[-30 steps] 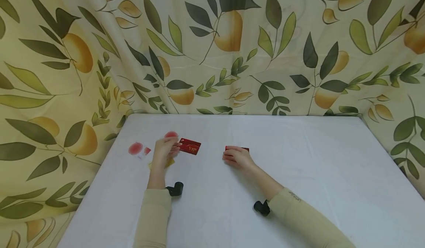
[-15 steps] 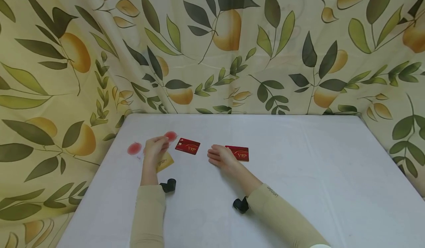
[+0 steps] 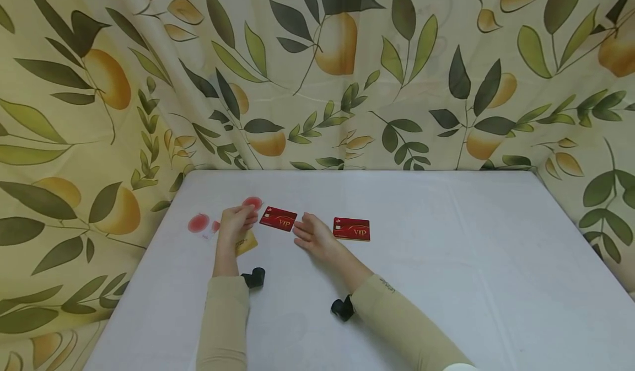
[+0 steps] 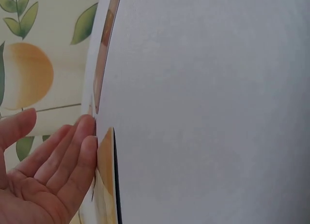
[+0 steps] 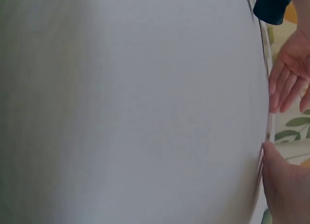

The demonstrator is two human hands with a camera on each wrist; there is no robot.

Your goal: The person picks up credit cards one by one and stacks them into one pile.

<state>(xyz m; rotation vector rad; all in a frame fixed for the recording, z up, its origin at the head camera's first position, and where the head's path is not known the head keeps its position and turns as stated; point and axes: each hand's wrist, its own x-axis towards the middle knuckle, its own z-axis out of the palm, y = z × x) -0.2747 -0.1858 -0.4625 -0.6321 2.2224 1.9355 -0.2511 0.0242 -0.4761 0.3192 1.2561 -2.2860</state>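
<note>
A red VIP card (image 3: 279, 219) lies on the white table between the two hands. My left hand (image 3: 234, 226) is at its left, over a gold card (image 3: 246, 242) that it partly hides. In the left wrist view the fingers of the left hand (image 4: 58, 171) are fairly straight, the thumb stands apart, and nothing is held. My right hand (image 3: 317, 237) has its fingertips at the right edge of that red card; I cannot tell whether they touch. A second red VIP card (image 3: 351, 229), with a yellowish edge showing below it, lies behind the right hand.
Pinkish-red round shapes (image 3: 198, 222) show on the table at the left, partly hidden by the left hand. Black wrist cameras (image 3: 342, 308) jut out from both sleeves. The white table (image 3: 446, 238) ends at a curtain (image 3: 307, 73) with a fruit-and-leaf print.
My right hand has moved left, off the right red card and over to the left one. My left hand has let go of the left red card and drawn back slightly.
</note>
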